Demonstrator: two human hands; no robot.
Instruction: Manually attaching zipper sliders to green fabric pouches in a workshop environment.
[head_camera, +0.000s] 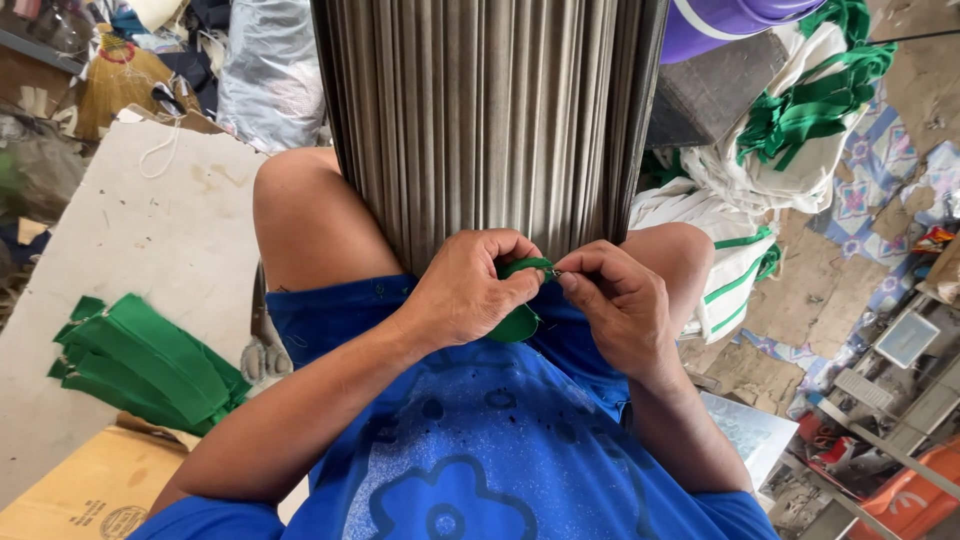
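Note:
My left hand (470, 290) grips a small green fabric piece (520, 322) against the lower end of a tall bundle of thin grey-brown sticks (480, 110) that stands between my bare knees. My right hand (615, 300) pinches a small metal pin or needle at the top edge of the green piece, fingertips touching those of the left hand. Both hands rest over my lap, above blue shorts and a blue printed shirt. Part of the green piece is hidden under my left fingers.
A stack of folded green fabric strips (145, 365) lies on a pale board (130, 250) at left, above a cardboard box (90, 490). White bags with green trim (735, 250) and green straps (815, 100) pile at right. Cluttered tools and an orange object (910, 495) sit at lower right.

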